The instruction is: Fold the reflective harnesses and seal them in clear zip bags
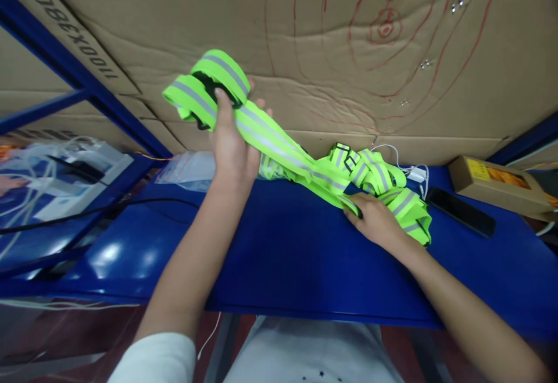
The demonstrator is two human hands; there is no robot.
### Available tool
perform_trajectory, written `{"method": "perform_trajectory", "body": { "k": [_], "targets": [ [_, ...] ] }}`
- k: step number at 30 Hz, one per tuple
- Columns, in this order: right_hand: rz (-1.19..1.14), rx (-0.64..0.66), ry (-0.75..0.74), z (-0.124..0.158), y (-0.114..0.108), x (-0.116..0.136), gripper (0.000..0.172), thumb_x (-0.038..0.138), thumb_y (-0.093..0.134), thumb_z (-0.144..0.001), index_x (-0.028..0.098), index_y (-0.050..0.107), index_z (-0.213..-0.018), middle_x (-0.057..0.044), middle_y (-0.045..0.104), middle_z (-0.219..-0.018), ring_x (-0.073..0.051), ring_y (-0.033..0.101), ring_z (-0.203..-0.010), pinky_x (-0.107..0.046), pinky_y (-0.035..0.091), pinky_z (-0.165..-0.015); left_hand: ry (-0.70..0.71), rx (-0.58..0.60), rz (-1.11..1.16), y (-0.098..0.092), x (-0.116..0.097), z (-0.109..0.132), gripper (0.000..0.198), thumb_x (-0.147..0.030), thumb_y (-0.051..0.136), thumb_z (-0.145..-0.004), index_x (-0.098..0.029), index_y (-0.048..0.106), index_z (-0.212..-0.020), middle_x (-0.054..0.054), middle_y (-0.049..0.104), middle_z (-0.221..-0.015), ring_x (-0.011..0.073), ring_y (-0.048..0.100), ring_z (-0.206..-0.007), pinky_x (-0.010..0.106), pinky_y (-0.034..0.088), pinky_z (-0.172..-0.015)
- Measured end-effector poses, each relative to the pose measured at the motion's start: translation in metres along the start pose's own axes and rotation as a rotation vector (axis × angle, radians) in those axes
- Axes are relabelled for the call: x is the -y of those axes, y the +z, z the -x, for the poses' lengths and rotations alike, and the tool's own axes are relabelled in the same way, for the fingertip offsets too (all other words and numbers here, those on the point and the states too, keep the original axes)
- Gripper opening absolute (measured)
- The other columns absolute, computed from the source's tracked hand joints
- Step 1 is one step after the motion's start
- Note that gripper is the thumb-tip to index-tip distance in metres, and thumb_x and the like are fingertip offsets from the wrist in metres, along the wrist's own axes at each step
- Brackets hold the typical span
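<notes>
A neon-green reflective strap (279,139) with silver stripes stretches between my two hands above the blue table. My left hand (235,145) is raised and closed around its looped end, the thumb lying over black parts in the loops. Lower down to the right, my right hand (370,217) pinches the strap's other end, where a small dark edge shows by the fingers. Behind and beside my right hand lies a pile of similar green straps (379,174) with black buckles. The held strap hides part of that pile.
A black phone (461,211) and a cardboard box (497,182) lie on the right of the blue table (305,255). A white charger (417,174) with cable sits behind the pile. Clear plastic bags (187,169) lie at left. Cardboard (314,34) walls the back; blue rack posts (82,75) frame it.
</notes>
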State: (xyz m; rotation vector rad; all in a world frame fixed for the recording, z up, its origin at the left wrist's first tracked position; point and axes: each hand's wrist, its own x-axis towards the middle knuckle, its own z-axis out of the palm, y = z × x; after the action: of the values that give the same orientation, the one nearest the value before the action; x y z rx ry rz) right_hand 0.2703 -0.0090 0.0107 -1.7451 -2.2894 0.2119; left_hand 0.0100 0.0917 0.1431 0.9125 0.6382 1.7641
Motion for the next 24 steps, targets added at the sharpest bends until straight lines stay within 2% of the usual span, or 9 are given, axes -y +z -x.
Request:
{"method": "perform_trajectory", "body": {
  "k": [3,6,8,11,14,17,20,22,24],
  "targets": [
    [0.023,0.044,-0.027,0.008,-0.005,-0.002,0.044,0.039,0.056,-0.099,0.01,0.067,-0.129,-0.021,0.068,-0.123,-0.038,0.065,-0.11,-0.052,0.053,-0.095,-0.07,0.004,0.035,-0.004,0.017,-0.005,0.04,-0.048,0.041,-0.105,-0.019,0.068,-0.112,0.005,0.062,-0.142,0.022,0.06,-0.124,0.038,0.05,-0.109],
    [-0.098,0.141,-0.164,0.012,-0.011,-0.003,0.065,0.06,0.063,-0.093,0.016,0.061,-0.14,-0.02,0.059,-0.144,-0.04,0.058,-0.126,-0.057,0.047,-0.106,-0.218,0.153,0.09,-0.006,0.027,-0.004,0.041,-0.048,0.043,-0.104,-0.02,0.072,-0.108,0.008,0.068,-0.133,0.0206,0.066,-0.11,0.032,0.055,-0.096],
    [-0.282,0.183,-0.221,0.012,-0.015,-0.005,0.067,0.063,0.061,-0.093,0.022,0.056,-0.145,-0.015,0.056,-0.149,-0.036,0.06,-0.126,-0.053,0.049,-0.106,-0.301,0.237,0.115,-0.003,0.027,0.0,0.04,-0.045,0.041,-0.105,-0.019,0.071,-0.112,0.008,0.068,-0.131,0.0159,0.068,-0.093,0.027,0.057,-0.084],
    [-0.561,0.06,-0.185,0.008,-0.016,-0.001,0.063,0.056,0.063,-0.095,0.027,0.047,-0.149,-0.011,0.06,-0.142,-0.026,0.067,-0.107,-0.043,0.057,-0.093,-0.371,0.299,0.101,0.006,0.021,0.01,0.042,-0.042,0.034,-0.108,-0.02,0.069,-0.117,0.008,0.069,-0.13,0.0095,0.063,-0.071,0.02,0.054,-0.066],
    [-0.726,-0.075,-0.136,0.005,-0.009,0.012,0.064,0.05,0.066,-0.094,0.03,0.042,-0.15,-0.011,0.059,-0.138,-0.022,0.065,-0.097,-0.039,0.059,-0.083,-0.394,0.363,0.109,0.013,0.013,0.02,0.047,-0.041,0.028,-0.109,-0.023,0.071,-0.112,0.005,0.07,-0.13,0.0073,0.057,-0.061,0.017,0.05,-0.056],
    [-0.712,-0.125,-0.181,0.006,0.0,0.028,0.061,0.046,0.066,-0.096,0.03,0.041,-0.149,-0.012,0.051,-0.144,-0.025,0.061,-0.116,-0.045,0.056,-0.097,-0.462,0.471,0.19,0.014,0.009,0.026,0.05,-0.039,0.026,-0.109,-0.021,0.072,-0.108,0.005,0.07,-0.129,0.0053,0.05,-0.054,0.018,0.047,-0.052],
    [-0.608,-0.321,-0.15,0.01,0.003,0.037,0.06,0.042,0.066,-0.096,0.03,0.039,-0.149,-0.014,0.037,-0.154,-0.031,0.04,-0.144,-0.053,0.04,-0.117,-0.532,0.534,0.162,0.01,0.007,0.03,0.047,-0.043,0.032,-0.106,-0.019,0.073,-0.107,0.008,0.073,-0.121,0.006,0.047,-0.05,0.021,0.044,-0.049],
    [-0.601,-0.416,-0.12,0.011,0.002,0.037,0.07,0.042,0.069,-0.093,0.031,0.033,-0.153,-0.013,0.026,-0.163,-0.033,0.026,-0.154,-0.056,0.031,-0.123,-0.552,0.57,0.131,0.008,0.007,0.033,0.043,-0.044,0.038,-0.104,-0.019,0.073,-0.107,0.009,0.074,-0.116,0.0069,0.047,-0.048,0.022,0.044,-0.048],
    [-0.686,-0.347,-0.155,0.01,0.0,0.035,0.086,0.044,0.075,-0.089,0.033,0.025,-0.158,-0.012,0.023,-0.167,-0.032,0.022,-0.157,-0.054,0.026,-0.126,-0.556,0.642,0.153,0.007,0.006,0.036,0.041,-0.042,0.04,-0.103,-0.018,0.073,-0.107,0.01,0.074,-0.116,0.0068,0.047,-0.047,0.023,0.044,-0.048]
  ]
}}
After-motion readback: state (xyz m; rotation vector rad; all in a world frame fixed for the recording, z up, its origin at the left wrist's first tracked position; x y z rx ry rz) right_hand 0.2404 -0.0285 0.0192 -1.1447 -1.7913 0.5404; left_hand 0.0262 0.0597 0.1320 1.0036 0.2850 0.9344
